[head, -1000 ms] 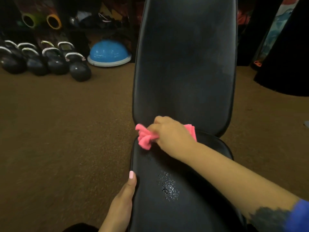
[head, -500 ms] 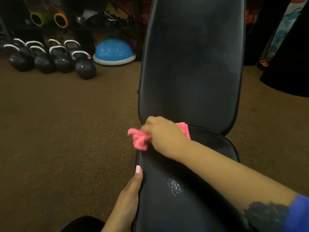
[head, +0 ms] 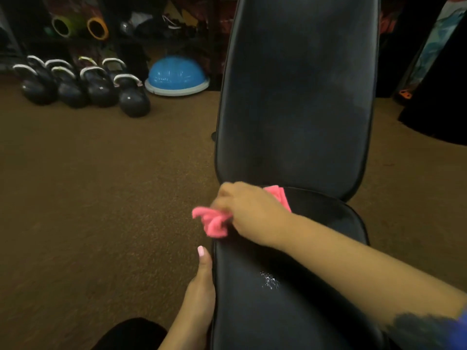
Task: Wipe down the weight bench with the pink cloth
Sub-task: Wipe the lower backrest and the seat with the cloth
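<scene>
- The right hand (head: 249,213) grips the pink cloth (head: 214,223), bunched in its curled fingers, at the far left corner of the seat pad (head: 290,286) of the weight bench (head: 295,97); one tuft of cloth sticks out past the pad's left edge toward 9 o'clock, another shows behind the knuckles toward 2 o'clock.
- The hand is motion-blurred, so it appears to be mid-stroke, working the gap where the seat pad meets the raised back pad (head: 295,102).
- The left hand (head: 199,291) lies flat along the seat pad's left edge, at 7 o'clock from the cloth, fingers straight and holding nothing; it seems to steady the bench.
- A patch of glistening droplets (head: 269,282) sits on the seat pad, at 5 o'clock from the cloth and apart from it; it looks unwiped.
- Judged from this, the wiping is partway: the seat's near half and those droplets remain, and the back pad shows dull smears.
- The next move likely calls for drawing the cloth back toward 5 o'clock across the seat, pressed flat so more fabric meets the vinyl, lifting the wet patch rather than spreading it.
- Kettlebells (head: 83,84) and a blue dome trainer (head: 177,75) stand on the carpet at 10 o'clock, well apart.
</scene>
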Tool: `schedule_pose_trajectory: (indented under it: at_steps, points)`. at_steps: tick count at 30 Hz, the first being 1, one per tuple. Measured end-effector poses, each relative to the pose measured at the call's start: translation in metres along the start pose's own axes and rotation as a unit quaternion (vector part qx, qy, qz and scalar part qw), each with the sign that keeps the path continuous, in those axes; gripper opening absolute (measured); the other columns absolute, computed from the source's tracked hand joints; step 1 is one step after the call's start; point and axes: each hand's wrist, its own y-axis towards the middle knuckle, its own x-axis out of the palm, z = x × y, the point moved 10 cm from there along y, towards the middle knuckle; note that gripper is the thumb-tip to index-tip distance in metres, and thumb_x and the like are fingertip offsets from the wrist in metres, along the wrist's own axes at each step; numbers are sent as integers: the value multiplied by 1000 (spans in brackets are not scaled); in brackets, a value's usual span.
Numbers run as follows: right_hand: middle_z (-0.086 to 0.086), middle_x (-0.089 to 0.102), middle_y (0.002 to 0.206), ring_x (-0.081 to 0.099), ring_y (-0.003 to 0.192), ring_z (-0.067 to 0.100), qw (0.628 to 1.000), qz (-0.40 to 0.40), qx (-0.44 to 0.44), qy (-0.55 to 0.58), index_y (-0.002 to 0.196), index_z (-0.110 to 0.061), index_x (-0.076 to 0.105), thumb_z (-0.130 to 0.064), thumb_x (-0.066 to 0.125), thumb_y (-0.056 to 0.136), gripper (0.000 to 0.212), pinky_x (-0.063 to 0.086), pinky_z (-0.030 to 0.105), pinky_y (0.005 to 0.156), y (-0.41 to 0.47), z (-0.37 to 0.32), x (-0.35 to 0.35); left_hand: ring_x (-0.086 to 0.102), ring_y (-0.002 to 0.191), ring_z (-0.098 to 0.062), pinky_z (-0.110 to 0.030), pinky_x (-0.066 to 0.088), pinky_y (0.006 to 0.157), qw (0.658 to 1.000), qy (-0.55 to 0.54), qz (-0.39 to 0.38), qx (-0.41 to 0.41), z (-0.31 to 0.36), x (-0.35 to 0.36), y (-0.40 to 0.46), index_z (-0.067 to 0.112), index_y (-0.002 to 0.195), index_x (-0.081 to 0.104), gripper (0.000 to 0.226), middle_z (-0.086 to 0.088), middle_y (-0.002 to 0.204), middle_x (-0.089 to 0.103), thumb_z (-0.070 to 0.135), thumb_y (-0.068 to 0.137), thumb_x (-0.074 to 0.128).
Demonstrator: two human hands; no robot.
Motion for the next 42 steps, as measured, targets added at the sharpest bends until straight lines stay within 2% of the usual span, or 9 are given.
schedule_pose_trajectory:
  at_steps: [3, 6, 11, 17, 24, 30, 33, 37, 42]
  points:
    - [0, 57, 101, 53, 93, 20, 998, -46, -40, 29, 102, -22, 67, -5, 54, 78, 32, 45, 36, 73, -33, 1, -1, 53, 84, -17, -28, 38, 81, 1000, -3, -6, 16, 3, 2, -2, 12, 105, 67, 62, -1, 86, 59, 58, 92, 27]
    - [-4, 54, 107, 52, 99, 18, 998, -24, 54, -4, 108, -29, 63, -9, 53, 81, 35, 47, 38, 74, -40, 51, -16, 59, 74, -13, -30, 46, 73, 999, -28, -26, 17, 1, 6, -1, 19, 76, 66, 58, 4, 74, 64, 60, 90, 27]
    - [-1, 51, 106, 50, 100, 20, 994, 23, 94, -59, 110, -25, 60, -17, 49, 87, 27, 43, 35, 73, -8, 37, -12, 63, 91, -25, -33, 48, 86, 999, -30, -27, 18, -1, 4, 0, 15, 88, 68, 62, -2, 82, 66, 63, 89, 28]
    - [-4, 56, 104, 51, 96, 16, 998, -39, -5, 38, 109, -28, 64, -9, 52, 80, 36, 45, 35, 76, -60, 0, -6, 65, 79, -15, -30, 49, 71, 998, -35, -43, 34, -1, 6, 2, 26, 80, 68, 58, 4, 69, 71, 64, 88, 25]
    - [-2, 51, 103, 51, 100, 20, 991, 5, 121, -55, 107, -26, 60, -16, 51, 86, 25, 46, 37, 73, -37, 53, -17, 63, 81, -19, -36, 48, 89, 999, -25, -39, 22, -1, 5, -3, 25, 76, 64, 55, 2, 77, 67, 65, 87, 27]
    - [-7, 57, 98, 52, 89, 12, 999, -46, -22, 19, 107, -29, 66, -11, 46, 77, 39, 39, 23, 72, -74, -11, -6, 64, 69, -14, -27, 46, 59, 999, -18, -39, 33, 0, 6, -3, 27, 77, 64, 55, 8, 51, 67, 62, 91, 23]
    - [-10, 61, 92, 57, 85, 12, 999, -30, 18, -2, 99, -32, 69, -13, 47, 71, 41, 45, 25, 65, -99, 27, -20, 65, 76, -18, -29, 49, 68, 999, -20, -45, 20, -4, 8, -3, 22, 85, 66, 60, 2, 66, 71, 65, 89, 25]
    - [-6, 55, 107, 51, 102, 17, 991, -7, 130, -42, 111, -31, 63, -9, 51, 82, 38, 46, 34, 75, -82, 74, -26, 66, 81, -21, -33, 52, 75, 999, -14, -43, 10, -7, 8, -1, 18, 93, 68, 65, -2, 78, 72, 67, 88, 26]
    - [-4, 57, 94, 55, 87, 19, 998, 25, 59, 1, 100, -27, 67, -12, 47, 74, 36, 40, 30, 66, -68, 25, -9, 67, 91, -26, -41, 50, 92, 999, -3, -42, 8, -6, 7, -4, 17, 98, 68, 67, -7, 91, 72, 68, 87, 26]
